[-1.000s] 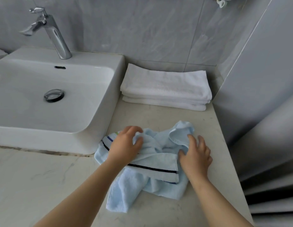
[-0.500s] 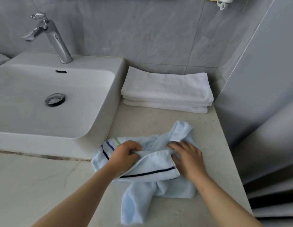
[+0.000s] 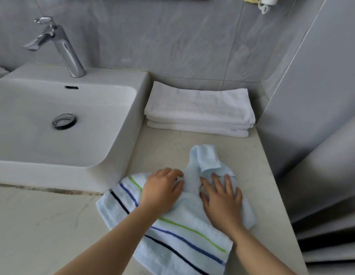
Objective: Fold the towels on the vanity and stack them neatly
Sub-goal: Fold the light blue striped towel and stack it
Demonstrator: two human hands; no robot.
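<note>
A light blue towel with green, blue and black stripes lies partly spread on the beige vanity top, one end still bunched toward the back. My left hand rests on its middle with fingers curled into a fold of the cloth. Just to the right, my right hand lies flat on the towel with fingers spread. Behind them, a stack of folded white towels sits against the wall.
A white basin with a chrome tap takes up the left. Grey tiled walls close the back and right. The vanity's right edge drops off beside a grey pleated surface.
The striped end of the blue towel has been pulled toward me and laid out flatter. My right hand went from gripping a fold to lying flat on the cloth.
</note>
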